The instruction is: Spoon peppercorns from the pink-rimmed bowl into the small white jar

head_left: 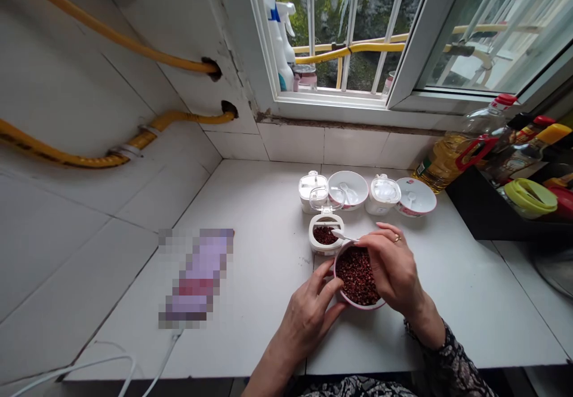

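Observation:
My left hand [312, 307] grips the left rim of a bowl [364, 307] full of dark red peppercorn-like grains [359, 276]. Pinched in my right hand [390, 264] is a small white spoon [344, 236], held over the bowl's far edge. The spoon's tip reaches into an open seasoning jar [326, 249], which holds the same dark red grains [324, 234]. That jar's clear lid [324, 197] is flipped up at the back. My right fingers hide part of the spoon's handle and the bowl's right side.
Behind stand two lidded white jars [308, 189] [382, 195] and two bowls [349, 180] [415, 189] with spoons in them. An oil bottle [452, 146] and a black rack [487, 212] of bottles are at right. A blurred purple object [201, 271] with a white cable [168, 355] lies left.

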Demonstrator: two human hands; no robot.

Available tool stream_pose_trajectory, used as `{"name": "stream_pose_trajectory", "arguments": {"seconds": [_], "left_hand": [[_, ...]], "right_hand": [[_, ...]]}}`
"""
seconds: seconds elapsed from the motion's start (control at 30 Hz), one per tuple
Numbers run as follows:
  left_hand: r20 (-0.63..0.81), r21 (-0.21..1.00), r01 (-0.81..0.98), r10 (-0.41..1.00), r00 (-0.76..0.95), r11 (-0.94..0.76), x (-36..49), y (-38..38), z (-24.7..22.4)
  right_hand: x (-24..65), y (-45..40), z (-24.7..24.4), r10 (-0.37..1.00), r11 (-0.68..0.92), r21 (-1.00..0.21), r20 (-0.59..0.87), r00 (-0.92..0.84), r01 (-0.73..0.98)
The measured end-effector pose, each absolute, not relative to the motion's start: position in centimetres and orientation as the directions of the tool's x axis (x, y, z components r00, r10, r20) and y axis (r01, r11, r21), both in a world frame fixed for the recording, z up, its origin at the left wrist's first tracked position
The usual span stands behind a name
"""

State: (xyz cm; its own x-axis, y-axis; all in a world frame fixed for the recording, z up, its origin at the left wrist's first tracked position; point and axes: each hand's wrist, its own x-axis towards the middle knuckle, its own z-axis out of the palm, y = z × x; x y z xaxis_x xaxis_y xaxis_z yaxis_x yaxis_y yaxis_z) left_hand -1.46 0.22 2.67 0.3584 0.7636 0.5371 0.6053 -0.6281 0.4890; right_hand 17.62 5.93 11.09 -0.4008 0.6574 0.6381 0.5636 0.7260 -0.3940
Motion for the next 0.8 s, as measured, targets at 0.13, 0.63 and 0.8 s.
{"name": "stream_pose_trajectory", "arguments": {"seconds": [0.13,0.63,0.8], "left_hand": [[0.535,0.493,0.605,0.766,0.356,-0.625,-1.5,0.2,2.8],[0.537,0.486,0.605,0.762,0.363,-0.631,-1.5,0.2,2.7],[0.54,0.48,0.607,0.759,0.365,-0.634,-1.5,0.2,2.6]], "right_hand": [[18.6,5.8,11.2,0.71,0.66,-0.41,0.615,-0.344,0.63],[19.0,6.3,9.8,0.966,0.259,-0.802,0.198,-0.169,0.539],[19.0,6.3,9.8,0.986,0.168,-0.844,0.139,-0.094,0.509]]}}
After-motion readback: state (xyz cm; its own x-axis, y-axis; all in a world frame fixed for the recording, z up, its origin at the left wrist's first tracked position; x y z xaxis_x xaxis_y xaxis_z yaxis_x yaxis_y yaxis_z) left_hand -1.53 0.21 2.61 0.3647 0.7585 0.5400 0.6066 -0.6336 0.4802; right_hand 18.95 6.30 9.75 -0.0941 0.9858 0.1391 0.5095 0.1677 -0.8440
